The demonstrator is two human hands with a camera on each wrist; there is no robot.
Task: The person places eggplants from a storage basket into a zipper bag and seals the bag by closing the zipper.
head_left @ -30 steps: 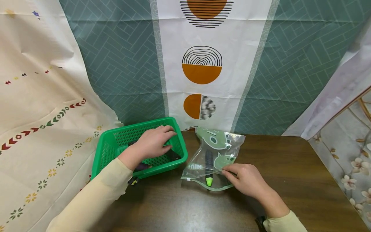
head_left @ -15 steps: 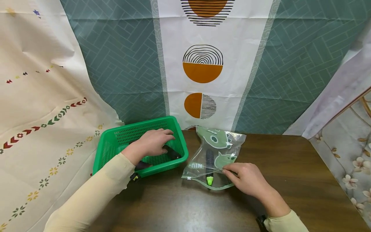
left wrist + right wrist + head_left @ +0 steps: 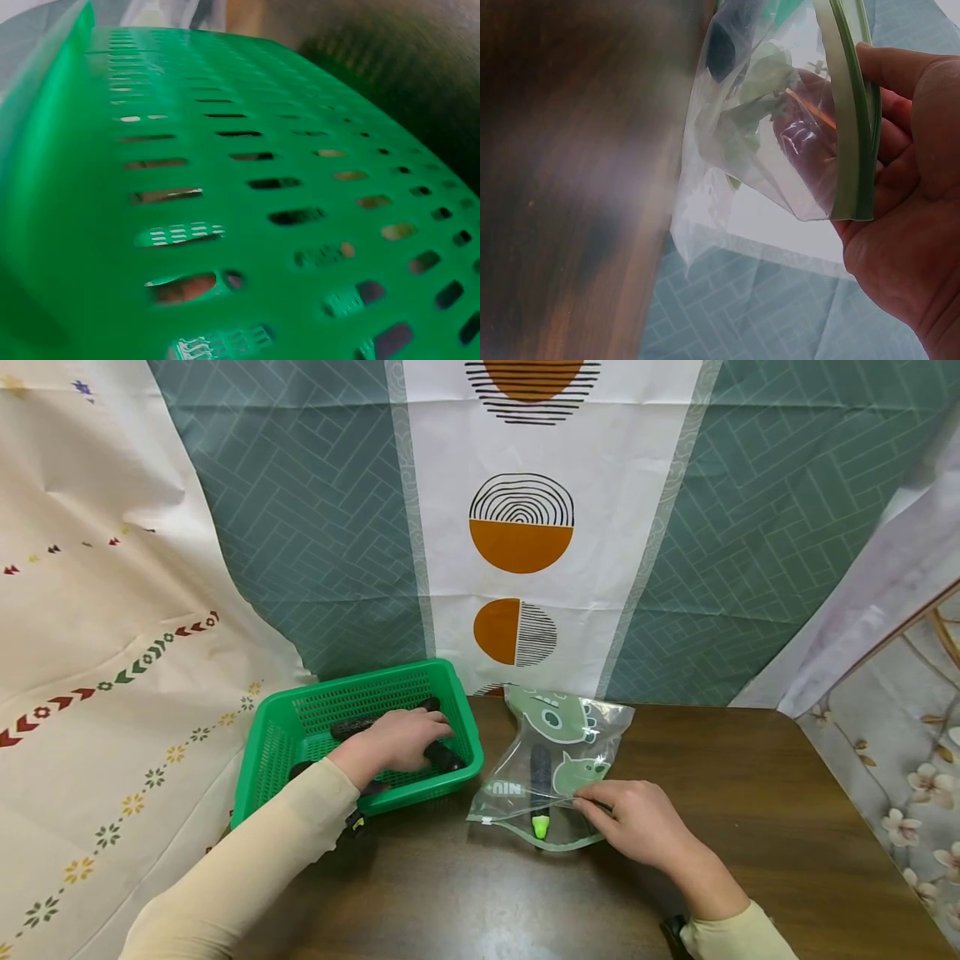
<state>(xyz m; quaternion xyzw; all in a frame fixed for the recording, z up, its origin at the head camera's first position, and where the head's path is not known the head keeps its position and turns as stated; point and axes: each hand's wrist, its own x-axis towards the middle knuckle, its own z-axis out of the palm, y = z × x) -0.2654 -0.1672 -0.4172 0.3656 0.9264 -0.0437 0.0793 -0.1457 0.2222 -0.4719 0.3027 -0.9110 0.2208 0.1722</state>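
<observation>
My left hand [image 3: 405,738] reaches down into a green plastic basket [image 3: 465,714], over a long dark object [image 3: 444,757]. Its fingers touch or overlap that object; the thumb is hidden, so its hold is unclear. Other long dark objects, one with a bumpy skin [image 3: 351,727], lie in the basket. My right hand [image 3: 637,823] pinches the edge of a clear zip bag [image 3: 517,760] printed with green animals. In the right wrist view, thumb and fingers hold the bag's green zip strip [image 3: 855,150]. Inside the bag lies a dark elongated item [image 3: 540,772] with a lime-green end.
The basket and bag stand side by side on a brown wooden table [image 3: 450,893]. Behind them hangs a teal and white patterned cloth [image 3: 322,543]. A cream cloth [image 3: 112,652] borders the left side, and a floral cloth [image 3: 900,760] the right.
My left hand has lowered further into the basket, onto the dark object near its right end. The right hand and the zip bag have stayed nearly still.
</observation>
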